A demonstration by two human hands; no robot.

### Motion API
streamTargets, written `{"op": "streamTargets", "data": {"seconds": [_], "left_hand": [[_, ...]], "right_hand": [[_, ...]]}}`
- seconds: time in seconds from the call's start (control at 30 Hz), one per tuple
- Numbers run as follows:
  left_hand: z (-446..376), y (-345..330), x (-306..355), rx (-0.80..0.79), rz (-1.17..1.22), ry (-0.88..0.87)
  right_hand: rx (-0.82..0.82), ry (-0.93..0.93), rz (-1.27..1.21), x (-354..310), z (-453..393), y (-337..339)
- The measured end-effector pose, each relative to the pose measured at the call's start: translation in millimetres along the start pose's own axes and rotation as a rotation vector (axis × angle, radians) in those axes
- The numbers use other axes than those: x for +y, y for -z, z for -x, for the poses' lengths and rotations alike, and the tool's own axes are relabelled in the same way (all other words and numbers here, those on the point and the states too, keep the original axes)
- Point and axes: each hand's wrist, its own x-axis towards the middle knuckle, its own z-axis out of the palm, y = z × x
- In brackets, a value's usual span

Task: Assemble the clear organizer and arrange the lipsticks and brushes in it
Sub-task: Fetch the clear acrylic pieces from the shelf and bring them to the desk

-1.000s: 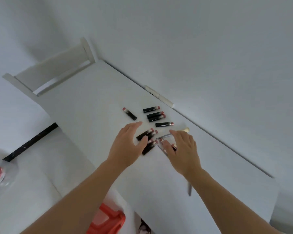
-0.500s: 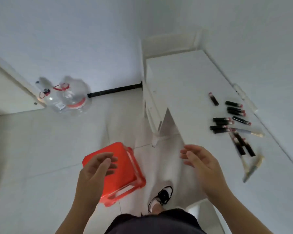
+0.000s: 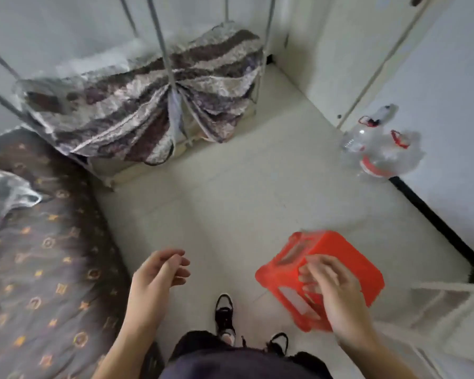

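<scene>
a pale tiled floor (image 3: pixel 230 203) fills the middle of the view, with a wide open stretch of it between the things around its edges. no organizer, lipstick or brush shows anywhere here; the view looks down at the floor, and only a slice of white furniture (image 3: pixel 449 307) sits at the lower right edge.

the left hand (image 3: pixel 159 274) hangs in the air above the floor, fingers loosely curled, holding nothing. the right hand (image 3: pixel 329 285) is well apart from it, fingers spread and lightly bent in front of an orange plastic stool (image 3: pixel 340 258); whether the fingers touch the stool cannot be told through the blur. the stool stands tilted in the view at lower right, just beside the white furniture.

below the hands, dark clothing (image 3: pixel 230 359) and two black-and-white shoes, one (image 3: pixel 225 315) forward and one (image 3: pixel 278 343) partly hidden, stand on the floor between the stool and a bed.

the bed with a dark patterned cover (image 3: pixel 39 269) runs along the whole left side, its edge bounding the open floor there. a crumpled clear plastic bag (image 3: pixel 3 195) lies on it. at the far side, a metal-framed rack (image 3: pixel 164 50) draped in striped grey and brown cloth (image 3: pixel 148 105) closes off the floor. at the right, clear water bottles with red handles (image 3: pixel 381 149) sit by the white wall, and a black strip (image 3: pixel 435 222) runs along the base of that wall toward the lower right.
</scene>
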Motion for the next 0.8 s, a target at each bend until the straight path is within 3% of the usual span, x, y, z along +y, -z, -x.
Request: {"op": "streamTargets", "data": {"seconds": [0.1,0.3,0.57,0.8], "left_hand": [[-15,46,-9,0.18,0.081,0.016],[-63,88,18,0.313,0.089,0.008],[-172,71,69,0.375,0.065,-0.018],[-245,61,139,0.478,0.047,-0.049]], "right_hand": [[-0.143,0.036,0.071,-17,-24,-51],[-0.274,0.083,0.039,-53,-68,-118],[-0.342,0.075,0.054,-102,-182,-177],[-0.598,0.066,0.124,-182,-311,-247]]}}
